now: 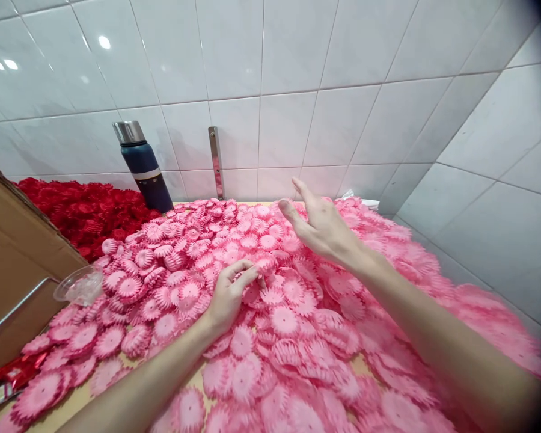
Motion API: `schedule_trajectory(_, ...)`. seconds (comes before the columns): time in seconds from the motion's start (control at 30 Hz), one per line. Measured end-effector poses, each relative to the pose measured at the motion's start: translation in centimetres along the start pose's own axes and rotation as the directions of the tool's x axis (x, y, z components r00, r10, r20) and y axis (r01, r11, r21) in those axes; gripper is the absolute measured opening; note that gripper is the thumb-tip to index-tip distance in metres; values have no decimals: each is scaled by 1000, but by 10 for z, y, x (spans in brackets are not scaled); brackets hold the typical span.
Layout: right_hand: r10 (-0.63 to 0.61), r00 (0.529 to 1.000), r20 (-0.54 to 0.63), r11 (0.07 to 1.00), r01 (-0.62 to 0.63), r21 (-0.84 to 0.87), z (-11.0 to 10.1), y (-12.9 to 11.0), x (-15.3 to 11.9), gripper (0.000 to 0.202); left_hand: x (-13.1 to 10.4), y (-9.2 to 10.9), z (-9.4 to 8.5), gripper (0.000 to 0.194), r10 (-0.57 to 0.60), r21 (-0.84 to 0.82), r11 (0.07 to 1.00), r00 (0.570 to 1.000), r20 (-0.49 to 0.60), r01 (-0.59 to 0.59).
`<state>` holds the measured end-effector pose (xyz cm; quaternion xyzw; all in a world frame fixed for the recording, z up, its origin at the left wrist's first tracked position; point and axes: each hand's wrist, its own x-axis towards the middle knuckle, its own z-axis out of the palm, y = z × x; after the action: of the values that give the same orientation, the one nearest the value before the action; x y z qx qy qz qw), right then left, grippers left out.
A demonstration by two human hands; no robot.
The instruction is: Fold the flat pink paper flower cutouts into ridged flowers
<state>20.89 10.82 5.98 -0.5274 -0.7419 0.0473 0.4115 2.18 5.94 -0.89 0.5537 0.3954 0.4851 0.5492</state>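
Observation:
Pink scalloped discs (284,320) with small centre holes lie in a wide, loose heap over the tabletop. Near the middle of the heap, my left hand (229,294) has its thumb and fingers pinched on the edge of a pink disc (265,263). My right hand (320,225) hovers above the back right part of the heap, palm turned inward, with thumb and fingers apart and nothing in it.
A dark blue bottle (149,174) stands at the back left beside red discs (90,210). A cardboard box (18,258), a clear plastic bowl (80,286) and a red wrapper (18,371) are at left. A metal bracket (215,159) is against the tiled wall (288,129).

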Motion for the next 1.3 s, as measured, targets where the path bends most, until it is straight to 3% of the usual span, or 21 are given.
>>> schedule_trajectory(0.13,-94,996,6,996,94,11,-7,-9,1,43,0,3,2,20,7,7,1000,1000,-21,-7)
schedule_trajectory(0.2,-160,979,124,982,145,125,-10,-19,-1,32,1,3,2,18,3,-16,1000,1000,-27,-3)
schedule_trajectory(0.3,-229,859,458,950,96,296,-12,-28,-6,24,1,2,2,14,14,-39,999,999,-44,-16)
schedule_trajectory(0.37,-228,790,569,946,43,320,-10,-28,-8,20,1,2,1,12,17,-61,998,999,-45,-20)
schedule_trajectory(0.53,-203,793,574,947,11,321,-4,-24,-9,12,1,1,1,15,4,-84,996,999,-37,-7)
schedule_trajectory(0.8,-203,807,555,965,68,254,0,-24,-15,19,2,-4,2,19,24,-124,992,998,-63,-32)
schedule_trajectory(0.93,-220,810,543,974,149,173,5,-25,-17,6,3,-6,1,24,43,-77,996,995,-89,-50)
schedule_trajectory(1.17,-189,810,556,977,214,20,4,-31,-16,23,3,-8,0,25,72,-76,994,995,-71,-77)
schedule_trajectory(1.3,-218,817,534,971,237,35,7,-32,-18,29,3,-8,1,26,51,-113,992,998,-30,-54)
